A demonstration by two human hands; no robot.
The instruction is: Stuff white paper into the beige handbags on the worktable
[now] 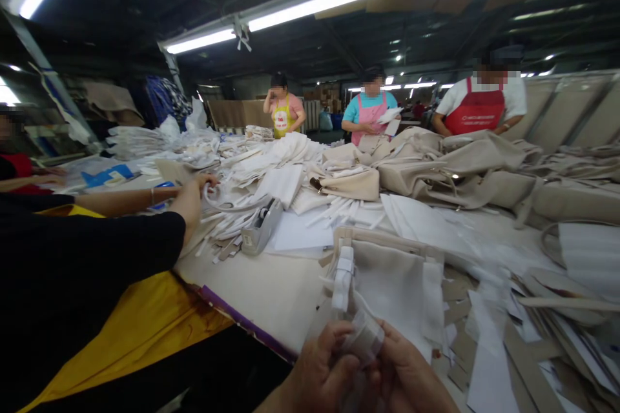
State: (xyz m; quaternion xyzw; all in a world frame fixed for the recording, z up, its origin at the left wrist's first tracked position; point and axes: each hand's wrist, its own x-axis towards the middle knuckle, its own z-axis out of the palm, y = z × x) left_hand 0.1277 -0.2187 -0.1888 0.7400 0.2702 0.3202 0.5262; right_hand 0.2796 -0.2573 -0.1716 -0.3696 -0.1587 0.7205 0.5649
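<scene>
In the lower middle of the head view, my left hand [324,361] is closed, its thumb and fingers pinching a translucent white wrapping piece [364,337]. My right hand [404,364] grips the same piece from the other side; its fingertips are partly hidden. Just beyond my hands lies a beige bag [392,274] on the table. A strap wrapped in white padding [343,277] runs from the bag's left side down toward my fingers. What lies inside the wrapping piece I cannot make out.
A tape dispenser [261,226] stands left of the bag. Cardboard and paper strips [527,348] lie to the right. Beige bags [455,161] are heaped behind. At left, a co-worker's arm [191,206] reaches over the white table [261,287]. Several people stand across it.
</scene>
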